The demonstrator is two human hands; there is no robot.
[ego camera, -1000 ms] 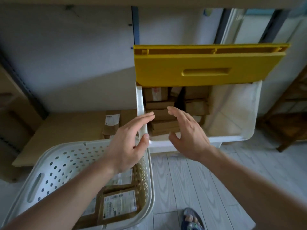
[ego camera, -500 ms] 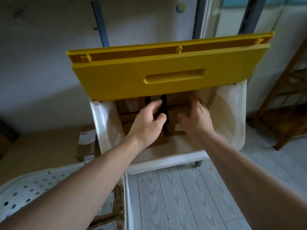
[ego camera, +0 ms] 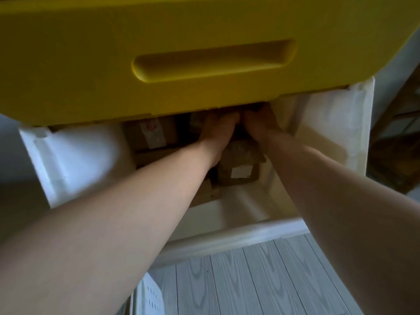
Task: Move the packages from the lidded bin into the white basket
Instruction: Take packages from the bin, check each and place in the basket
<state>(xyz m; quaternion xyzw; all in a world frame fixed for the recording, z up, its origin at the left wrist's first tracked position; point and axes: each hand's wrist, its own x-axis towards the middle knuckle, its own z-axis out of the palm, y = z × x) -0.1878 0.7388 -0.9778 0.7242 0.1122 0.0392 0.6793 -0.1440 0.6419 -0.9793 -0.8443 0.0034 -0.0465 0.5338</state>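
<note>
The white bin (ego camera: 75, 160) stands open, and its yellow lid (ego camera: 204, 42), raised, fills the top of the view. Several brown cardboard packages lie inside: one with a pale label (ego camera: 154, 133) at the back left, and one with a white label (ego camera: 238, 173) between my forearms. My left hand (ego camera: 216, 133) and my right hand (ego camera: 261, 126) are deep in the bin, side by side, on a dark package at the back. The lid's edge and shadow hide the fingertips of both hands. Only a corner of the white perforated basket (ego camera: 150, 296) shows, at the bottom.
Wooden furniture (ego camera: 395, 155) stands close to the bin's right side. Grey plank floor (ego camera: 250, 280) lies in front of the bin. The lid hangs low over the opening, just above my hands.
The view has moved in close to the bin. Both hands have reached further back under the lid and come together. The basket has slid almost out of view.
</note>
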